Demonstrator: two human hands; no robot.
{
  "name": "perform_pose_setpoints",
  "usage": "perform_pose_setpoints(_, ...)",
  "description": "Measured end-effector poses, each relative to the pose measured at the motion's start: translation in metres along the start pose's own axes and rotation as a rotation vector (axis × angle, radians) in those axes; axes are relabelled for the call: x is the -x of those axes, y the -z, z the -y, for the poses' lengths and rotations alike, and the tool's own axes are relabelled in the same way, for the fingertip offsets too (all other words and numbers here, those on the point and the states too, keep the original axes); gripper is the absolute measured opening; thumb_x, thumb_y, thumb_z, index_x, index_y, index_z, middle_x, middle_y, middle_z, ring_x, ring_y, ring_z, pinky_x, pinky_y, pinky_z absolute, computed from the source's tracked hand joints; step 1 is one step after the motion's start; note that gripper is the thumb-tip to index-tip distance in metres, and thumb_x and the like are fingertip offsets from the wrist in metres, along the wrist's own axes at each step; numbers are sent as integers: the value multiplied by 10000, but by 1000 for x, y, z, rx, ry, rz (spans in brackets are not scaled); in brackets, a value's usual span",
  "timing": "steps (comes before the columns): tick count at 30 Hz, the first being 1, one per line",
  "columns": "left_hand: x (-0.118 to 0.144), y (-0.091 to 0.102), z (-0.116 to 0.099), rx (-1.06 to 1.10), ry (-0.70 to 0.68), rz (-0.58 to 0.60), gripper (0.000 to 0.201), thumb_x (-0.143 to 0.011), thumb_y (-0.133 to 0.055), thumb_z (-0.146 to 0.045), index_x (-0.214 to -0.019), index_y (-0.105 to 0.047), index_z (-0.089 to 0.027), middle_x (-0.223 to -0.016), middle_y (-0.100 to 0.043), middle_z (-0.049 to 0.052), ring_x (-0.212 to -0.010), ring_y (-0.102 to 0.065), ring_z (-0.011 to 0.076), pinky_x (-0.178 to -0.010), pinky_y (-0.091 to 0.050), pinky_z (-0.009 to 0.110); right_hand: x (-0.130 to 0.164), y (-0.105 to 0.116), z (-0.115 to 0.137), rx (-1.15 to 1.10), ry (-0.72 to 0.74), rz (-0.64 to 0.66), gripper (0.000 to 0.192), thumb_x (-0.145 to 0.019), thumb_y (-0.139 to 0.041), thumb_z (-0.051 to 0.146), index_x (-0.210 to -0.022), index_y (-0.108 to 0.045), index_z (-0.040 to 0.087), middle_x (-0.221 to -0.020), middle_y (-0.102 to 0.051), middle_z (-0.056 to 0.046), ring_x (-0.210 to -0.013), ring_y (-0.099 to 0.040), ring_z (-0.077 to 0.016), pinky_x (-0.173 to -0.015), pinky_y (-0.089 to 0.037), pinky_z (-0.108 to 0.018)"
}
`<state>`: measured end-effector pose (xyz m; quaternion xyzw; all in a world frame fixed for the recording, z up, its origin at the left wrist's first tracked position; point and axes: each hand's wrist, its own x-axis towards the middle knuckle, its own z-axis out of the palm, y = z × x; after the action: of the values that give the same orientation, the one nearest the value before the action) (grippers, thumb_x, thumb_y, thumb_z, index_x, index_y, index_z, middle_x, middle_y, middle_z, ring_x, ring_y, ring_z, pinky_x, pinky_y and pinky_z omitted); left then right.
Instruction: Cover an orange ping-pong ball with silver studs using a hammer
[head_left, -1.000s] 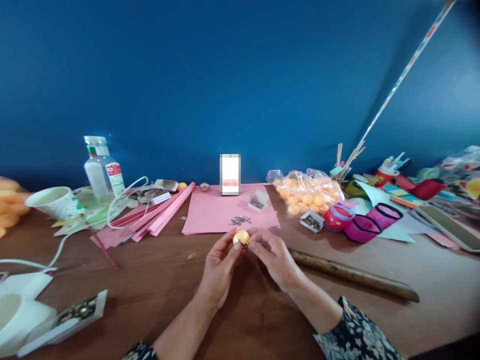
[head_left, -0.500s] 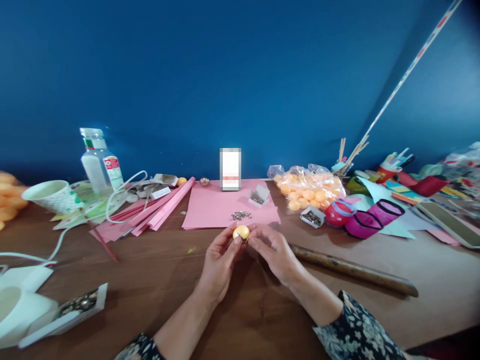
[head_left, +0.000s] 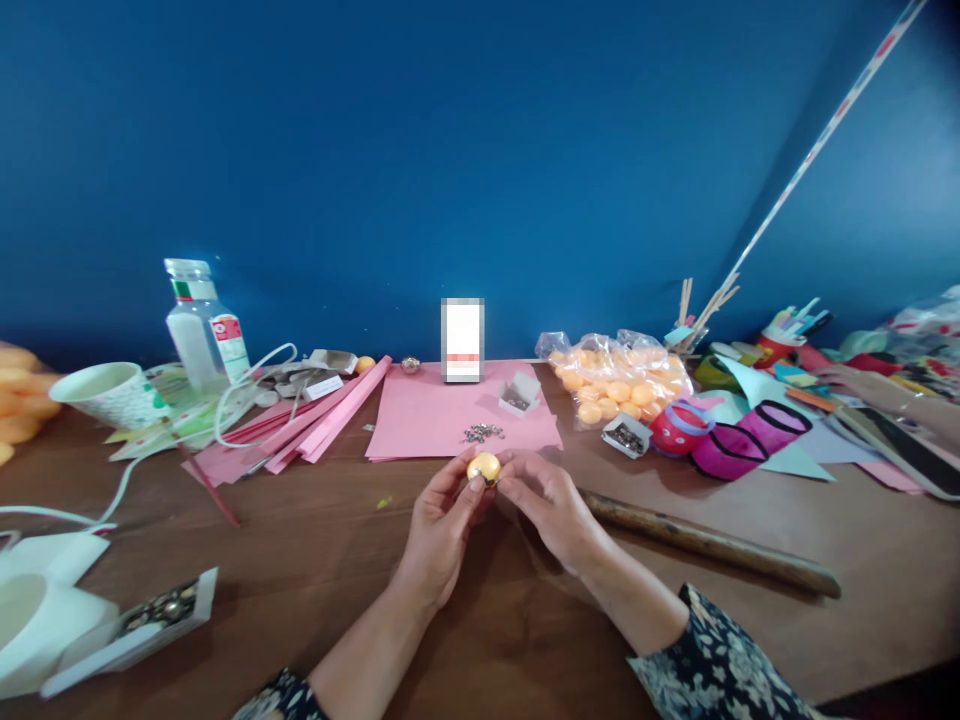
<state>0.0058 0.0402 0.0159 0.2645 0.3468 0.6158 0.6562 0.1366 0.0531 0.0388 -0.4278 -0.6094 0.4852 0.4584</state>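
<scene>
Over the near edge of the pink paper, my left hand (head_left: 448, 515) has its thumb and fingers closed around an orange ping-pong ball (head_left: 484, 467). Shiny metal bits show on the ball's lower side by my left thumb. My right hand (head_left: 551, 500) pinches at the ball's right side; whether a small piece sits between those fingertips is hidden. Just beyond the ball, a small pile of metal tacks (head_left: 484, 433) lies on the pink paper (head_left: 420, 410). An open white box (head_left: 519, 394) with more tacks stands behind the pile.
A wooden stick (head_left: 712, 540) lies right of my hands. Beyond it are another tack box (head_left: 626, 436), a bag of orange balls (head_left: 615, 385) and a purple case (head_left: 727, 450). Left are a bottle (head_left: 202, 330), a paper cup (head_left: 109, 395) and a box of metal pieces (head_left: 161, 615).
Another person's arm has come in at the far right, over the things there. My hands and the ball hold nearly the same pose; the whole view has shifted slightly.
</scene>
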Motion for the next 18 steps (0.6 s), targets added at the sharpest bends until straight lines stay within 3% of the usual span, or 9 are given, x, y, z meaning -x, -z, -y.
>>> perform_pose_setpoints(9, 0, 0, -1, -1, 17, -9, 413, -652, -678, -224, -1057, -599, -228, -1053, -645, 33, -966, -579, 170, -877, -434, 296, 0, 1, 2, 6, -13, 1, 147, -767, -551, 307, -730, -582, 168, -973, -588, -34, -773, -547, -136, -698, -444, -245)
perform_pose_setpoints(18, 0, -1, -1, -14, -15, 22, 396, -672, -659, -212, -1062, -588, -197, -1063, -640, 50, -1017, -559, 195, -928, -404, 343, -1, 2, 0, -48, -17, 25, 141, -757, -571, 288, -701, -586, 160, -1008, -583, -46, -882, -550, -164, -784, -428, -274)
